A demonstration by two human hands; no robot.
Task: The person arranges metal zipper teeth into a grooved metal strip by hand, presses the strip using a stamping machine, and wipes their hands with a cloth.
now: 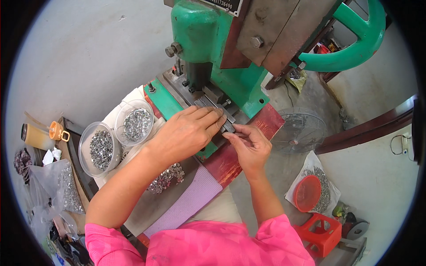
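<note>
A green press (195, 31) stands in front of me, its dark ram (198, 74) over a steel die (213, 94) on the bed. My left hand (188, 131) reaches across from the left, fingers bent together over the narrow metal slide (230, 116) in front of the die. Whatever lies under those fingertips is hidden. From the right, my right hand (254, 148) has its thumb and index finger pinched at the near end of the slide, beside the left fingertips. Any small piece between them is too covered to make out.
Two clear tubs (84, 153) of small shiny metal parts stand left of the press. More parts lie in a heap (167, 178) below my left forearm. A floor fan (295, 128), a red bowl (307, 193) and a red stool (320, 232) are at right. The press's green handwheel (372, 37) projects upper right.
</note>
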